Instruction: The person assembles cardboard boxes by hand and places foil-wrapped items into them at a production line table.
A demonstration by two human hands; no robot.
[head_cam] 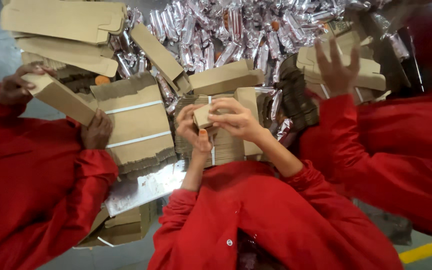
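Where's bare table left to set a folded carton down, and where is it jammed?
Little is free. One pale bare strip of table shows below the strapped cardboard bundle, beside the left forearm. Everything beyond the hands is packed: silver wrapped bars, flat carton stacks, and the small carton between both hands.

Small tan carton [203, 116] at centre, strapped flat brown cartons [138, 122] left, silver foil-wrapped packets [236, 30] heaped above.

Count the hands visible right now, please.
5: the person's left hand and right hand on a small box; two co-worker hands at left; one at right. Others may be hidden.
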